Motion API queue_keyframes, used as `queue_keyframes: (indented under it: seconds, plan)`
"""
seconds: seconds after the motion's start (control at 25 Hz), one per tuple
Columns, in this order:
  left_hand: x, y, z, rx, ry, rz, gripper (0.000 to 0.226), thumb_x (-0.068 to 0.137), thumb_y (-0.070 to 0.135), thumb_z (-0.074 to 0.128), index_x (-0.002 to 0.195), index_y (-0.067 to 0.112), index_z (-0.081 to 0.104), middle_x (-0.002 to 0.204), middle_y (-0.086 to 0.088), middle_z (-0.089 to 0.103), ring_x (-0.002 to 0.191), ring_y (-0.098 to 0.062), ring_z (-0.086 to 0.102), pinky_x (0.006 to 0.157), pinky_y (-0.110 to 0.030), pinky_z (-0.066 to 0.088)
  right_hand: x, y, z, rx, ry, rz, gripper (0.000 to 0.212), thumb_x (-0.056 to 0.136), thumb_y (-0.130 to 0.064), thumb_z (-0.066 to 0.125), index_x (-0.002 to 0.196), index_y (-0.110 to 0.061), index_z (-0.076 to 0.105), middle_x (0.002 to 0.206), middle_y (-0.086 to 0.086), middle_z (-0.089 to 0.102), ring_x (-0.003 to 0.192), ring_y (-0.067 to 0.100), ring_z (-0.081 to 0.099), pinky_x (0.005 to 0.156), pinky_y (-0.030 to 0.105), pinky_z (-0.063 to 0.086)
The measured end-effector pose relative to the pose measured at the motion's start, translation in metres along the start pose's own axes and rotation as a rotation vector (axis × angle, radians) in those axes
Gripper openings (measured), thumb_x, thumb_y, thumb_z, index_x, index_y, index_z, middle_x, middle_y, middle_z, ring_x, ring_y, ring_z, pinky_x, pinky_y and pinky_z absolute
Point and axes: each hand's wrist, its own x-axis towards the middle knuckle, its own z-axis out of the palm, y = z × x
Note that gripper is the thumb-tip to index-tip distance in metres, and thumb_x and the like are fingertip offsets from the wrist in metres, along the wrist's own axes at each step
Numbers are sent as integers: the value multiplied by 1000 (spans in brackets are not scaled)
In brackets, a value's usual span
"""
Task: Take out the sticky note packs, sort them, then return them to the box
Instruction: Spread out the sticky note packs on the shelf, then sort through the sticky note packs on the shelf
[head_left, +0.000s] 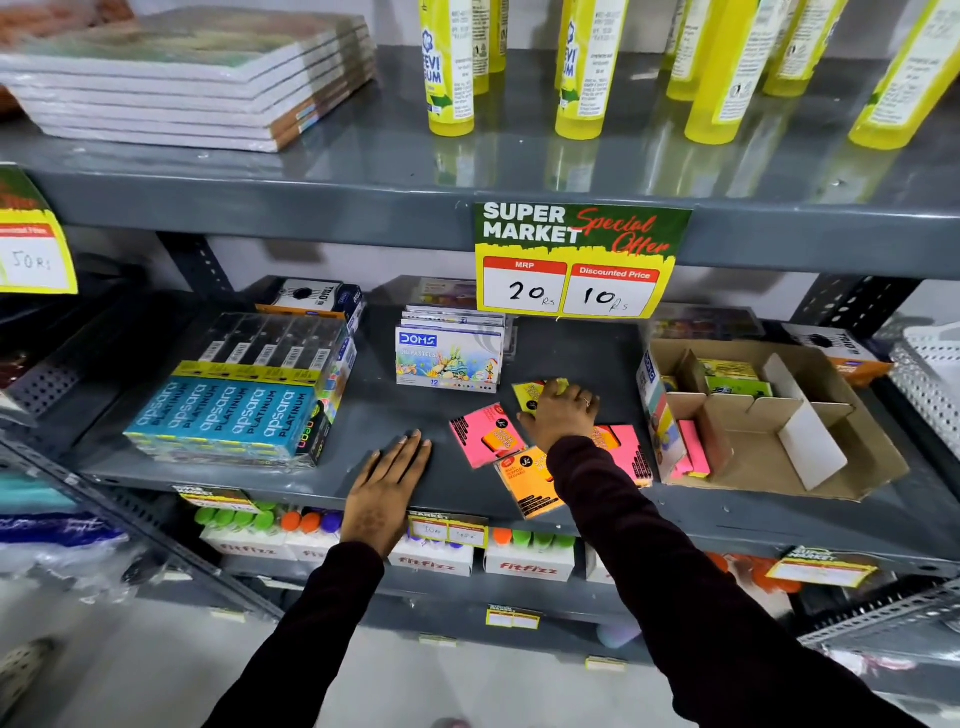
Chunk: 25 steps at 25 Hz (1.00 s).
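A grey metal shelf (395, 421) in a shop carries the work, with a price sign (576, 260) clipped to the shelf above and glue bottles (587, 67) standing higher up. Pencil boxes (234, 410) and pastel boxes (449, 358) sit to the left. The divided cardboard box (769, 415) stands at the right, a few packs left inside. Pink (483, 434) and orange (527, 486) sticky note packs lie flat and overlapping on the shelf. The right hand (561, 415) has its grip closed over a yellow pack (530, 395). The left hand (387, 483) lies flat and open, holding nothing.
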Motion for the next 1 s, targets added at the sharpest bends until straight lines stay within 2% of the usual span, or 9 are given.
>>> queue_keyframes:
  seconds: [0.12,0.24,0.44,0.52,0.64,0.8,1.0]
  plan:
    - [0,-1,2,9,15,3,85,72,-14,46,146,16,16,157,-5,19,144,-22,20,118,-42,18,-5,4,0,15,32,-18,77,92,-52,51,144,-1,30,142,28,40,135,44,35,117,56,20]
    - [0,-3,4,27,-6,16,89,71,-12,50,147,16,13,158,-5,16,145,-22,17,118,-42,17,-18,24,-11,49,80,37,72,90,-54,53,136,0,38,138,27,45,130,45,40,111,53,33]
    - [-1,-4,6,52,-19,17,97,63,-11,63,145,13,19,155,-8,24,142,-26,26,115,-46,24,-48,66,-17,15,-78,180,84,82,-57,64,137,1,38,140,24,47,131,40,44,106,46,42]
    - [-1,-4,5,43,-25,16,97,62,-11,65,145,13,19,155,-8,25,141,-26,27,115,-45,25,-54,68,-15,-7,-86,182,84,82,-54,66,138,2,37,138,22,49,128,39,48,104,45,44]
    - [-1,-3,4,45,-17,14,96,62,-10,67,144,12,23,154,-9,28,140,-27,30,113,-47,28,-57,62,-19,-23,-41,188,80,86,-48,63,141,2,33,140,24,46,131,41,44,106,47,43]
    - [-2,-2,3,26,-7,8,92,64,-11,66,144,14,27,152,-8,33,138,-26,35,112,-46,30,-58,38,-26,-17,86,58,74,89,-46,58,140,3,35,135,26,49,128,42,44,105,47,42]
    - [0,-1,2,-8,-15,-6,96,59,-10,67,143,16,29,151,-6,36,132,-24,45,110,-45,34,-57,-18,-6,-13,104,-192,85,94,-49,47,150,6,14,138,25,46,127,38,44,109,46,34]
